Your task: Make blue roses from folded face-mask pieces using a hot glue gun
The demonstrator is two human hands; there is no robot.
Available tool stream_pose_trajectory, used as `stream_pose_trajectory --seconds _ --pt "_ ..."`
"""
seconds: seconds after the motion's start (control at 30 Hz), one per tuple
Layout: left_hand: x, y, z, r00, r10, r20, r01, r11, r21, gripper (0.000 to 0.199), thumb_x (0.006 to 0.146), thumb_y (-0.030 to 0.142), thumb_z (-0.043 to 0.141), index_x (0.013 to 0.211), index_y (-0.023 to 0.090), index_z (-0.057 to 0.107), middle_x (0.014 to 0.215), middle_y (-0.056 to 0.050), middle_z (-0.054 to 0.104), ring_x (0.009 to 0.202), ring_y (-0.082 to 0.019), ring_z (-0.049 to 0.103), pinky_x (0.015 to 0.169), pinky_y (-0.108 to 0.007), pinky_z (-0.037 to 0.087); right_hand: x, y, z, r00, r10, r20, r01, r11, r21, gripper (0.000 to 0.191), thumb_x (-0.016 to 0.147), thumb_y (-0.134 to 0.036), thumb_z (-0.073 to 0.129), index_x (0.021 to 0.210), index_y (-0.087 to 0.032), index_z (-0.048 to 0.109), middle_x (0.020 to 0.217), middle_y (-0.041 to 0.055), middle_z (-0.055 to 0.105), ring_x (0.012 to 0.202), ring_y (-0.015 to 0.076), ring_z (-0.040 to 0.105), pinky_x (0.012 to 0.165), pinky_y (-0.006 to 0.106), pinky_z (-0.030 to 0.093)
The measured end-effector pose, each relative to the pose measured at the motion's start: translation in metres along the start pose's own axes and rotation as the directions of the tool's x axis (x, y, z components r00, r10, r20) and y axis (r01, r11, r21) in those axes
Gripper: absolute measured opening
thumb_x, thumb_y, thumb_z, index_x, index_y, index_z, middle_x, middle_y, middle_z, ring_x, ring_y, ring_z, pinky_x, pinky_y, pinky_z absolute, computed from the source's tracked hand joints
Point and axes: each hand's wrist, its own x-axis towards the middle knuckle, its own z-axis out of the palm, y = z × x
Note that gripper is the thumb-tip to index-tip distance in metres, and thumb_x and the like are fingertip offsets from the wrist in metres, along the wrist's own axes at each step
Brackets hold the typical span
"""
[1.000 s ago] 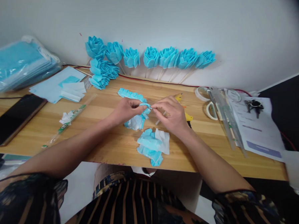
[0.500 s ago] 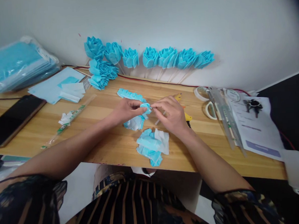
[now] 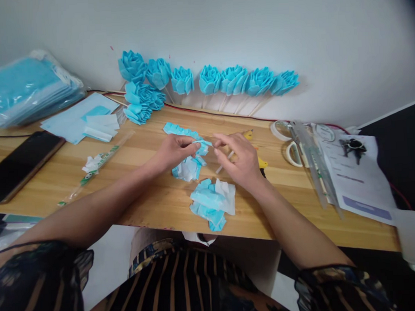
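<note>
My left hand pinches a small light-blue petal piece of thin sheet material between thumb and fingers, above the wooden table. At the petal's right end, the thumb and a fingertip of my right hand are closed on its edge, with the index finger raised above. A thin whitish stick shows by the right fingers; I cannot tell whether it is held. Behind the left hand lies a pleated blue strip. Crumpled blue and white pieces lie below the hands, and another pile sits nearer the front edge.
Several blue flowers on sticks lean along the wall. A yellow glue gun is partly behind my right hand. Tape rolls, rulers and a paper lie right; a phone and bagged blue sheets lie left.
The petal piece between my hands has turned from a rounded shape to a flatter, stretched one pointing right. My right fingers have spread a little; the left hand has barely moved.
</note>
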Motion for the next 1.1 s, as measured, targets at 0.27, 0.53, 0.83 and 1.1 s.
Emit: stream_pose_trajectory --seconds 0.27,0.53,0.83,1.1 --pt "0.0 -0.002 0.0 1.0 -0.003 -0.021 0.002 0.997 -0.073 0.037 0.08 0.047 0.062 0.062 0.015 0.063 0.056 -0.001 0.058 0.055 -0.011 0.047 0.053 -0.023 0.034 -0.004 0.005 0.006 0.95 0.307 0.054 -0.31 0.915 0.257 0.053 0.087 -0.023 0.06 0.139 -0.029 0.052 0.102 0.0023 0.068 0.094 0.0167 0.064 0.09 0.038 0.053" --pt "0.002 -0.007 0.002 0.999 0.049 0.007 -0.048 0.994 -0.102 0.034 0.081 0.043 0.063 0.063 0.014 0.066 0.058 -0.001 0.06 0.056 -0.011 0.05 0.057 -0.024 0.037 -0.004 0.004 0.009 0.92 0.335 0.203 -0.391 0.824 0.41 0.055 0.086 -0.029 0.065 0.139 -0.028 0.05 0.094 0.0015 0.064 0.089 0.0156 0.063 0.083 0.035 0.055" --pt "0.002 -0.005 0.004 0.994 0.074 0.083 -0.065 0.993 -0.102 0.034 0.08 0.046 0.064 0.064 0.015 0.063 0.061 0.0 0.059 0.06 -0.011 0.051 0.059 -0.025 0.039 -0.002 0.002 0.01 0.903 0.365 0.226 -0.429 0.778 0.459 0.054 0.083 -0.024 0.063 0.136 -0.025 0.053 0.083 -0.0012 0.06 0.078 0.0136 0.06 0.074 0.031 0.054" --pt "0.001 -0.003 0.005 0.988 0.09 0.126 -0.083 0.995 -0.059 0.028 0.077 0.041 0.069 0.072 0.014 0.063 0.062 0.002 0.055 0.061 -0.011 0.048 0.057 -0.024 0.037 -0.002 0.001 0.011 0.89 0.38 0.253 -0.456 0.736 0.5 0.053 0.084 -0.026 0.063 0.136 -0.025 0.053 0.083 -0.0016 0.059 0.075 0.0128 0.058 0.074 0.03 0.052"
